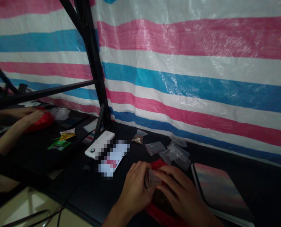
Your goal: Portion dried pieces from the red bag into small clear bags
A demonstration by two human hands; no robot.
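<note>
Head view: nearest, at 5 o'clock from the hands' meeting point, a red bag (164, 218) with dark loose contents lies open beneath them. Just above it, the left grip (137, 189) is closed around a small clear bag (155, 178); the right grip (184, 190) has its fingers at the bag's near edge, though whether they pinch it I cannot tell. The step in hand looks like handling the bag's mouth, which calls for a firm left hold and light right fingertips. At 3 o'clock a flat device (225, 189) rests on the black counter (83, 195); at 1 o'clock lie clear pouches (175, 154), at 11 o'clock a filled pouch (138, 139), and at 10 o'clock a white device (101, 144). Farther out at 10 o'clock, a co-worker's hand (33, 117) touches another red bag (47, 119). Striped sheeting (190, 78) hangs at 12 o'clock.
</note>
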